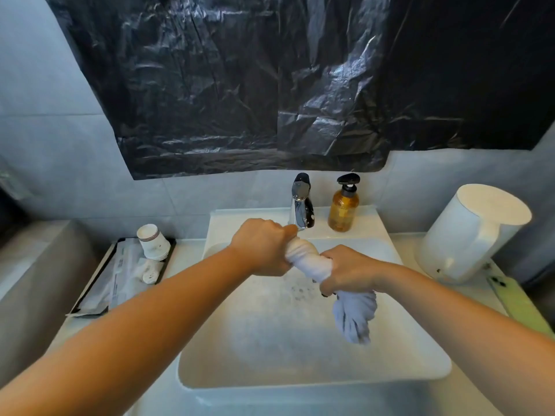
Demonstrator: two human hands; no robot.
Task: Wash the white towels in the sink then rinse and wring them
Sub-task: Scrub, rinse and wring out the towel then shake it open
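Before you, a pale surface (468,298) carries a white sink (315,379) at its middle. At far centre stand a chrome tap (301,205) and an amber pump bottle (344,205). To your left lies a black tray (99,295); to your right, a white lidded container (468,232) and a green phone (519,304).

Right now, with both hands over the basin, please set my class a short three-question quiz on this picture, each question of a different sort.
1. True or false: the left hand and the right hand both grip the twisted white towel.
2. Multiple choice: the amber pump bottle stands (A) in the tray, (B) right of the tap, (C) inside the sink.
3. Fill in: the towel's loose end hangs below the ____ hand.

Key: 1 true; 2 B; 3 right.
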